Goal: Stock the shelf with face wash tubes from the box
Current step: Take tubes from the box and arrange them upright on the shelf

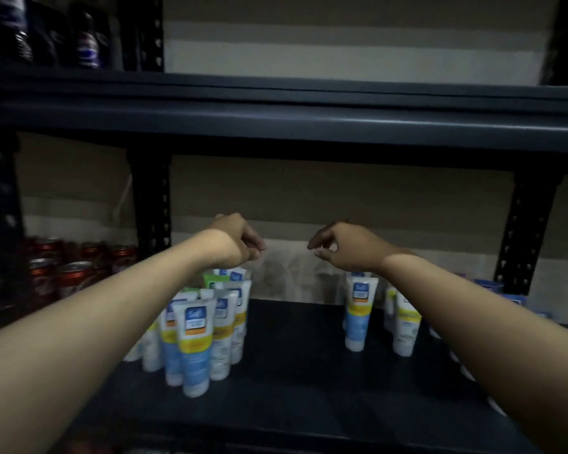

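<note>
No wording reads clearly: the blue square badge on the white, yellow and blue plastic tubes is blurred.

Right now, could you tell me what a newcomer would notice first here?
Two bare forearms reach in, the left hand and right hand hovering with curled fingers, holding nothing. Below them, face wash tubes stand upright in a left cluster and a smaller right group on the dark shelf.

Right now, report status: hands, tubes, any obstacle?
Left hand, right hand empty, loosely curled, above tubes. Tubes upright, two groups, gap between. Box not in view.
</note>
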